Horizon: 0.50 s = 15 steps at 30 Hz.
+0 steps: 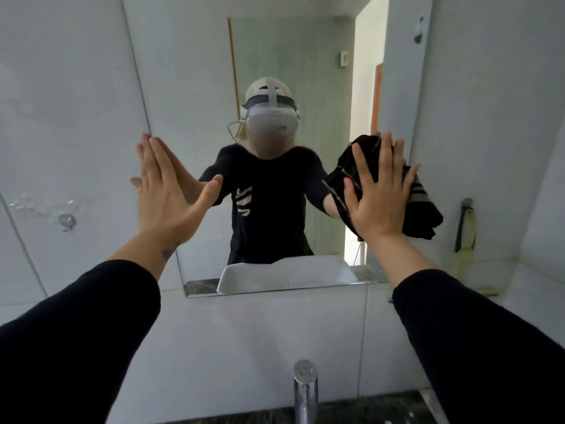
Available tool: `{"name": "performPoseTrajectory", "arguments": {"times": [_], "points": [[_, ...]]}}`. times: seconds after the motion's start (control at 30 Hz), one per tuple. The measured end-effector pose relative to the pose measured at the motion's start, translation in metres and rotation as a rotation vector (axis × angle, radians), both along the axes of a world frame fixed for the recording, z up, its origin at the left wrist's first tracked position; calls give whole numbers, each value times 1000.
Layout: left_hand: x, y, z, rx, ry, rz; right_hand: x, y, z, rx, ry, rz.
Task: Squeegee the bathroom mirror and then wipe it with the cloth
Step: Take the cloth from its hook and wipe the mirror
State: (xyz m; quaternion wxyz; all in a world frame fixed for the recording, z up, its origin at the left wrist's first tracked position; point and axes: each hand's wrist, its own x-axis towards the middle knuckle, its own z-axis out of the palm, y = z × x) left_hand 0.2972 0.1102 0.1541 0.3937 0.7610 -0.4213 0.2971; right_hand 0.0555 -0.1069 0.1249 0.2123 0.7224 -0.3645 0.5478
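Black sleeves [76,325]; dark crumpled cloth [425,209]

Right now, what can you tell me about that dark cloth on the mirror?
The cloth is black, soft and crumpled, with pale stripes near one edge. The right hand presses it flat-palmed, fingers spread, against the right side of the mirror; loose folds hang past the palm, beyond the mirror's right edge.

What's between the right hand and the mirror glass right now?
In the head view, the dark cloth is pressed flat between the right hand and the mirror.
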Motion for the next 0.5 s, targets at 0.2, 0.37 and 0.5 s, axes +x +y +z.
{"name": "performPoseTrajectory", "arguments": {"times": [0.2, 0.37, 0.5], "points": [[-7, 4, -33, -59, 55, -56, -6, -5, -80, 53, -43, 2], [-4, 9, -91, 7, 103, -49, -4, -3, -126, 99, -40, -18], [-1, 8, -92, -2, 70, -68, 11, 10, -123, 113, -65, -70]]}}
